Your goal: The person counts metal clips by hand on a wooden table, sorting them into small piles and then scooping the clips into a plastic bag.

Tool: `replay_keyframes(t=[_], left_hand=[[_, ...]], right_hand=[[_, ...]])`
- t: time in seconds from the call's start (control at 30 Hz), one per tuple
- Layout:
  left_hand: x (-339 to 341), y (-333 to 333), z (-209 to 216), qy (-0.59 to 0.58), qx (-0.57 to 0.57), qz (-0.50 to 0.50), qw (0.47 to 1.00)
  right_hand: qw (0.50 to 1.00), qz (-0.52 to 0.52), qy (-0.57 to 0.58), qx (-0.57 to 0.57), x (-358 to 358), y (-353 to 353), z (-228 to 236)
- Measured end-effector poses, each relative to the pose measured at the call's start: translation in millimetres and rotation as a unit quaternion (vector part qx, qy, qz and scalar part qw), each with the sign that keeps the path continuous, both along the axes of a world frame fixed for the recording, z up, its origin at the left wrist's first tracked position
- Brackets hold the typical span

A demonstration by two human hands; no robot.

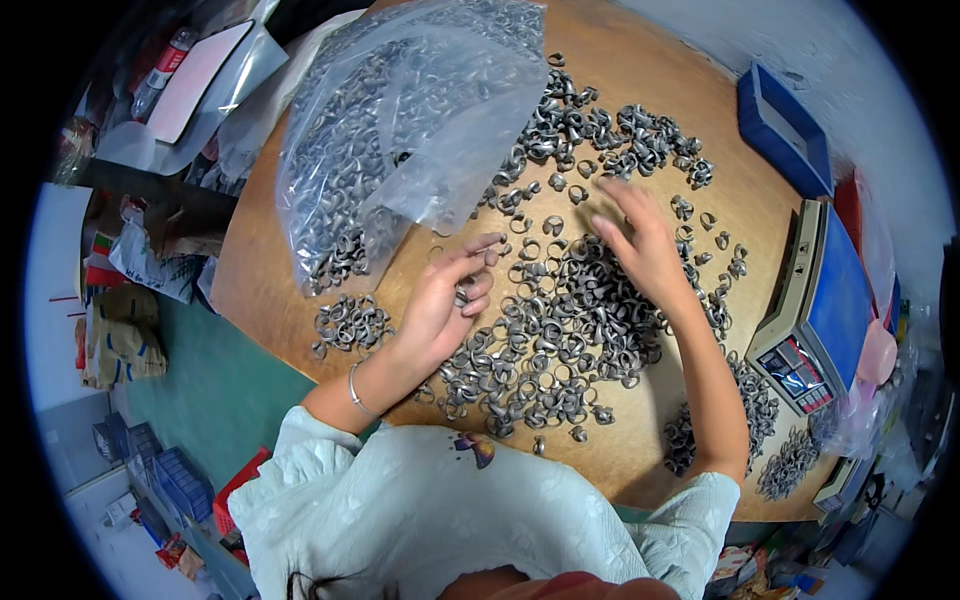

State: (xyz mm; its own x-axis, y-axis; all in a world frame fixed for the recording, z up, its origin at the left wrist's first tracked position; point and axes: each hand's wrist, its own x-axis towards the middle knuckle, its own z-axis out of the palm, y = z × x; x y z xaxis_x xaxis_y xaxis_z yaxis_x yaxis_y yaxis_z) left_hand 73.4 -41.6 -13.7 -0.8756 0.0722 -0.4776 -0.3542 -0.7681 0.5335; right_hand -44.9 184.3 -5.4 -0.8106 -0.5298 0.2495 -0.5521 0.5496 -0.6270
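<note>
Brown tabletop (262, 265), bare at its left edge, spanning the middle of the frame. Clear plastic bag (425, 185), filled with grey metal rings, upper left of centre. Main pile of rings (590, 305), loose, centre of the frame. Scale (840, 305), blue platform, pale casing, at the right. Upper heap of rings (640, 135), above the main pile. Lower-right heap of rings (752, 400), beside the right forearm and partly hidden by it. Blue tray (768, 152), shallow, rectangular, upper right. Right hand (648, 250), over the upper part of the main pile: thumb and forefinger parted, nothing seen between them. Left hand (440, 305), left of the main pile: fingers curled inward around one ring (461, 297), thumb and forefinger brought together; whether these tips pinch a further ring, cannot tell. Small cluster of rings (352, 323), left of the left hand, below the bag's mouth. Bracelet (357, 387), thin, silver-coloured, on the left wrist.
</note>
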Motion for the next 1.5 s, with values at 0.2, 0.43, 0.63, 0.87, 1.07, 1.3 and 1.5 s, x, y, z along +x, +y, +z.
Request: replay_keyframes(t=[0.2,0.43,0.63,0.87,1.07,1.3,1.5], left_hand=[[-5,-12,-6,0.002,0.035,0.040,0.999],[-3,-7,-1,-0.041,0.005,0.112,0.993],[12,7,11,0.067,-0.113,-0.171,0.976],[19,-2,37,0.194,-0.358,-0.281,0.869],[10,-63,43,0.120,-0.789,0.093,0.596],[-15,-92,27,0.205,-0.817,0.078,0.533],[-25,-107,24,0.184,-0.793,0.081,0.575]], right_hand=[[0.970,0.143,0.047,0.190,16,-19,-22],[0.979,0.144,-0.142,0.033,19,-19,14],[0.990,0.132,0.028,0.049,11,-62,-21],[0.946,0.300,0.007,0.121,53,-39,4],[0.994,0.102,-0.020,-0.027,14,-57,-5],[0.942,0.275,0.064,0.179,66,-82,-11],[0.934,0.341,-0.027,0.105,95,-63,9]])
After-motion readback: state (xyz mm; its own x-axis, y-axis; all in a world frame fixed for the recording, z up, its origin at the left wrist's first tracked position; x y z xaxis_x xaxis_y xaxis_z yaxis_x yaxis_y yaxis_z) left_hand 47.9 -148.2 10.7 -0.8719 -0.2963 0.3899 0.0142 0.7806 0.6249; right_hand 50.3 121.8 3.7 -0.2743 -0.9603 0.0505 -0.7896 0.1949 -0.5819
